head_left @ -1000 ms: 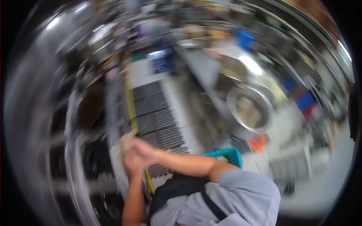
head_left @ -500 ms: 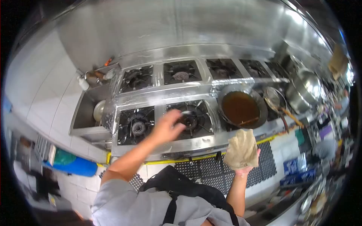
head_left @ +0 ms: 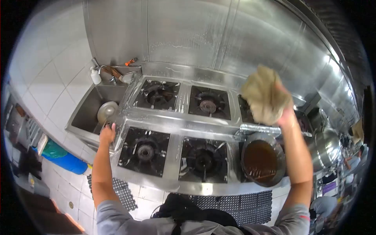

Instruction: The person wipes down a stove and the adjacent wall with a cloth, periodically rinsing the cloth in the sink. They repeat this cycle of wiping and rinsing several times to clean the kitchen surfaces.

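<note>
Over the stove (head_left: 173, 156), right hand (head_left: 286, 112) had fingers closed round beige cloth (head_left: 263, 97). Left hand (head_left: 107, 134) was by the sink (head_left: 80, 134) — couldn't tell its grip. White bottle (head_left: 95, 76) — any label too small to read.

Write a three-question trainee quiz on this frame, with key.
1. True or false: the person's right hand holds a cloth.
2. What is in the wok? A) white rice B) brown liquid C) green leaves
3. Fill in: the white bottle stands closer to the ____ than to the wok. (sink / cloth)

Key: 1. True. 2. B. 3. sink.
</note>
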Action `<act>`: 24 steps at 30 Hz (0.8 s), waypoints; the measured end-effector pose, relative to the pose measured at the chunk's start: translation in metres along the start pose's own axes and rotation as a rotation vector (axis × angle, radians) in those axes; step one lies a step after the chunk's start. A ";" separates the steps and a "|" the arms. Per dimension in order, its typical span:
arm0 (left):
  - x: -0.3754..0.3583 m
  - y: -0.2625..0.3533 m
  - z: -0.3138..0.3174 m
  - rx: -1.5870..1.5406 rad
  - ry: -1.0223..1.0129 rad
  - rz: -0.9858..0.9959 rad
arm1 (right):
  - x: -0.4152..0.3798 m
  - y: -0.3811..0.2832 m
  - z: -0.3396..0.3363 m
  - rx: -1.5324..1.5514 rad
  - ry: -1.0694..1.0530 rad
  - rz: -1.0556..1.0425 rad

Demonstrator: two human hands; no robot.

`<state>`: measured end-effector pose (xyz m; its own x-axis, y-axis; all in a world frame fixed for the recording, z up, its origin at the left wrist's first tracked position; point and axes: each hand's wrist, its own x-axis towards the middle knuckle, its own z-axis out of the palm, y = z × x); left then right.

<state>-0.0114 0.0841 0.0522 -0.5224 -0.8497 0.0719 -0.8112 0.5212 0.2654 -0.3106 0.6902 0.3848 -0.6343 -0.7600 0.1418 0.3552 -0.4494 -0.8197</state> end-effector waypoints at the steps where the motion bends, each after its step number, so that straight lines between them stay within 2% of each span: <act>1: 0.006 0.005 0.008 -0.037 0.037 0.013 | 0.039 -0.025 -0.001 -0.112 -0.009 -0.068; 4: 0.024 0.026 -0.005 0.090 0.048 0.016 | 0.145 -0.101 0.022 -0.370 0.053 -0.171; 6: 0.055 0.006 0.020 0.197 0.129 0.107 | 0.219 -0.156 0.035 -0.496 0.184 -0.346; 8: 0.064 0.000 0.031 0.237 0.167 0.114 | 0.277 -0.171 0.097 -0.760 0.581 -0.758; 10: 0.066 -0.001 0.031 0.250 0.213 0.097 | 0.346 -0.234 0.105 -1.305 0.670 -0.941; 12: 0.069 0.000 0.031 0.254 0.168 0.058 | 0.415 -0.264 0.131 -1.427 0.767 -0.934; 13: 0.069 0.001 0.033 0.266 0.169 0.049 | 0.434 -0.238 0.150 -1.443 0.763 -0.936; 15: 0.069 -0.002 0.034 0.261 0.177 0.043 | 0.472 -0.151 0.192 -2.475 1.130 -1.775; 16: 0.068 -0.001 0.035 0.237 0.181 0.035 | 0.500 -0.146 0.199 -2.491 1.085 -1.792; 18: 0.071 0.018 0.018 0.224 0.171 -0.016 | 0.564 -0.133 0.198 -2.902 0.937 -0.796; 20: 0.076 0.015 0.024 0.204 0.087 -0.076 | 0.633 -0.113 0.166 -3.422 0.646 -0.575; 22: 0.078 0.026 0.021 0.206 0.067 -0.107 | 0.674 -0.062 0.111 -3.082 0.861 -0.700; 23: 0.080 0.022 0.026 0.191 0.063 -0.089 | 0.709 -0.059 0.064 -2.557 0.900 -1.048; 24: 0.083 0.020 0.036 0.209 0.060 -0.080 | 0.721 -0.025 0.045 -2.422 0.991 -1.221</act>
<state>-0.0804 0.0274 0.0293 -0.4429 -0.8888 0.1176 -0.8893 0.4521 0.0683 -0.7456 0.1327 0.5330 -0.0830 -0.3015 0.9498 -0.3100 0.9137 0.2629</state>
